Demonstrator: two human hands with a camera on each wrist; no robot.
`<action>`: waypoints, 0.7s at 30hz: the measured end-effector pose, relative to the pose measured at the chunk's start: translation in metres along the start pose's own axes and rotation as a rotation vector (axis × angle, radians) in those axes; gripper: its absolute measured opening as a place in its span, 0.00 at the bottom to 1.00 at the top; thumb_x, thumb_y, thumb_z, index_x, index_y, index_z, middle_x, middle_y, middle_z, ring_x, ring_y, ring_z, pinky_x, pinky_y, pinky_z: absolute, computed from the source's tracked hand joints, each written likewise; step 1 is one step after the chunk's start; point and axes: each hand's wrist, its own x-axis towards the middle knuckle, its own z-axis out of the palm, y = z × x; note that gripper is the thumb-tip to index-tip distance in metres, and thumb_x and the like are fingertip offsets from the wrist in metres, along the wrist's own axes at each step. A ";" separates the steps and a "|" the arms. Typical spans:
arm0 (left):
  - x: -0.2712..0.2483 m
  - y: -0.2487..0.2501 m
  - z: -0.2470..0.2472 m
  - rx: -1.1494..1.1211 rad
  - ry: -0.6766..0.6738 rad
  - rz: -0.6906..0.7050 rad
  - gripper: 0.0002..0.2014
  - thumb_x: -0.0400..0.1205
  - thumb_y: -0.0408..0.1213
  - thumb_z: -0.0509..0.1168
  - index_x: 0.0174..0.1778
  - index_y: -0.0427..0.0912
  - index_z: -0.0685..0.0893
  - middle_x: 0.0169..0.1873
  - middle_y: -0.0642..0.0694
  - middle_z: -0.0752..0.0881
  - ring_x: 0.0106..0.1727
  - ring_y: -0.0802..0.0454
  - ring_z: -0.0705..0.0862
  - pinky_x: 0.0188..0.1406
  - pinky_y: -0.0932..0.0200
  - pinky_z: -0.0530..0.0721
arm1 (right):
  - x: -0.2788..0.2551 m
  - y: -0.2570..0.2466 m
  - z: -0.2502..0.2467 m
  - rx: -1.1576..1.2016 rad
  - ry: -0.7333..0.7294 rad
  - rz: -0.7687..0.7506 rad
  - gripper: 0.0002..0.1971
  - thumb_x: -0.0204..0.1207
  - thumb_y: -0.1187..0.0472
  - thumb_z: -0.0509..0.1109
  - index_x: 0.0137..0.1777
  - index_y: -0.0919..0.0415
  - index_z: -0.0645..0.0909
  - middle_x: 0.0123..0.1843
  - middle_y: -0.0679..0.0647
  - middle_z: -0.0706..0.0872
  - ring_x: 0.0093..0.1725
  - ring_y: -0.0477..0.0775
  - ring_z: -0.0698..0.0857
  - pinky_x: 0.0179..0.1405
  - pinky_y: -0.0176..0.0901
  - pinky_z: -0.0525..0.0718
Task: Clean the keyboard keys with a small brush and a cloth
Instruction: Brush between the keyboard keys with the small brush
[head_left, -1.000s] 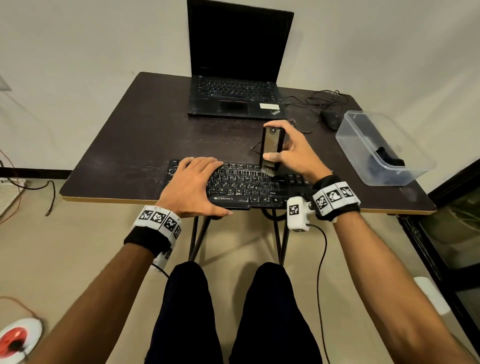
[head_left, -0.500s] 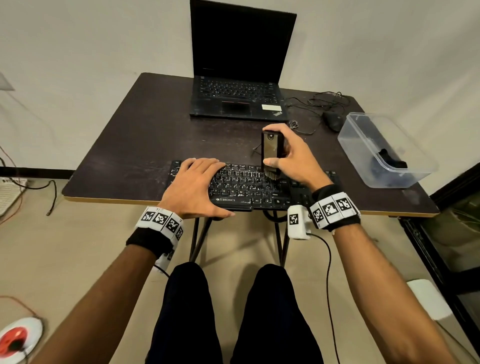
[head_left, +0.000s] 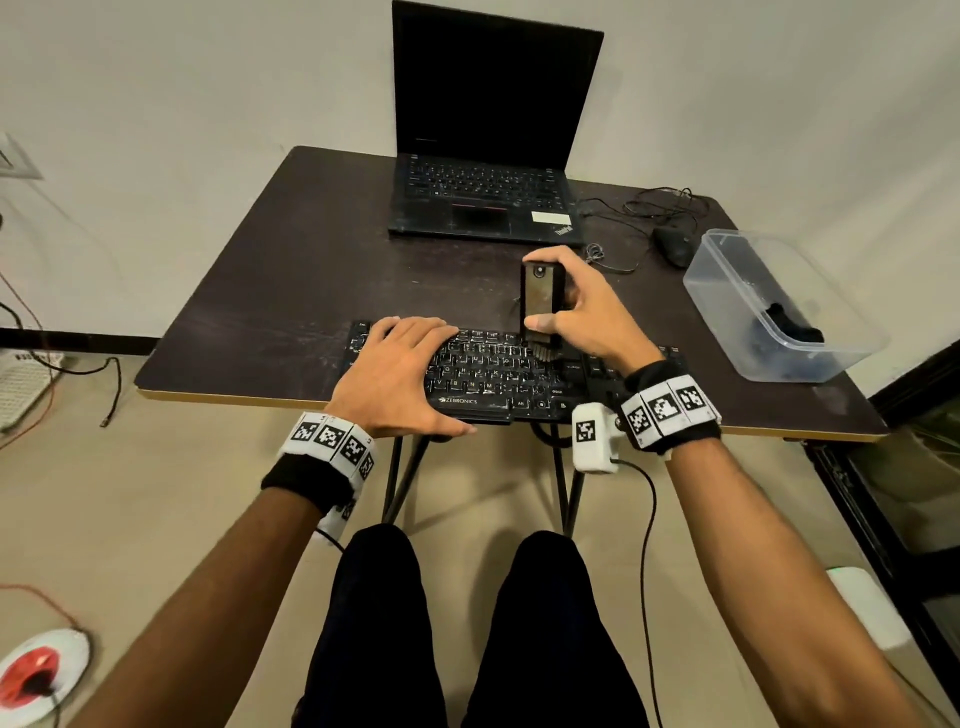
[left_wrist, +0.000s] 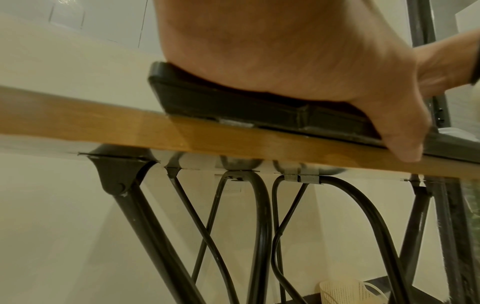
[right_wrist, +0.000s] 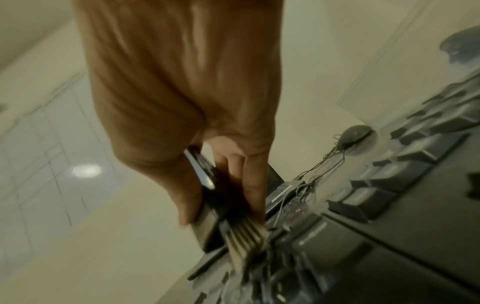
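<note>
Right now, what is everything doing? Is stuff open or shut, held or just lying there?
Laptop: lid open, screen dark.
Keyboard: flat at the table's front edge.
Brush: upright, bristles on the keys.
Right hand: holds the brush.
Left hand: flat, resting on the keyboard.
Plastic box: no lid on, something dark inside.
Mouse: lying untouched.

Keyboard (head_left: 488, 371) black, white key legends. Brush (head_left: 540, 306) black body, pale bristles. Counter (head_left: 291, 291) dark brown top, tan edge. Laptop (head_left: 483, 202) black, red trackpad strip. Container (head_left: 779, 306) clear, dark contents. Wristbands (head_left: 332, 441) black, white tags with black square patterns.
</note>
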 end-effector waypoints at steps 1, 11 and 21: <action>0.000 0.001 0.000 -0.002 -0.002 -0.001 0.62 0.58 0.84 0.69 0.82 0.45 0.75 0.78 0.48 0.79 0.79 0.48 0.75 0.86 0.41 0.62 | 0.001 -0.001 0.001 -0.018 0.049 -0.007 0.33 0.72 0.72 0.82 0.72 0.43 0.79 0.60 0.40 0.87 0.55 0.47 0.90 0.59 0.42 0.90; 0.000 0.000 -0.001 -0.003 -0.009 -0.001 0.61 0.59 0.84 0.70 0.82 0.45 0.74 0.78 0.48 0.78 0.79 0.48 0.74 0.86 0.42 0.61 | 0.011 -0.005 0.014 0.036 0.083 0.021 0.33 0.72 0.72 0.82 0.72 0.44 0.79 0.63 0.47 0.87 0.61 0.57 0.90 0.65 0.56 0.91; 0.000 -0.001 0.000 -0.001 -0.011 -0.001 0.61 0.59 0.85 0.69 0.82 0.45 0.75 0.79 0.48 0.78 0.79 0.49 0.74 0.86 0.43 0.61 | 0.014 -0.012 0.008 0.015 -0.054 0.068 0.33 0.73 0.73 0.82 0.70 0.42 0.79 0.61 0.50 0.89 0.59 0.60 0.90 0.56 0.53 0.92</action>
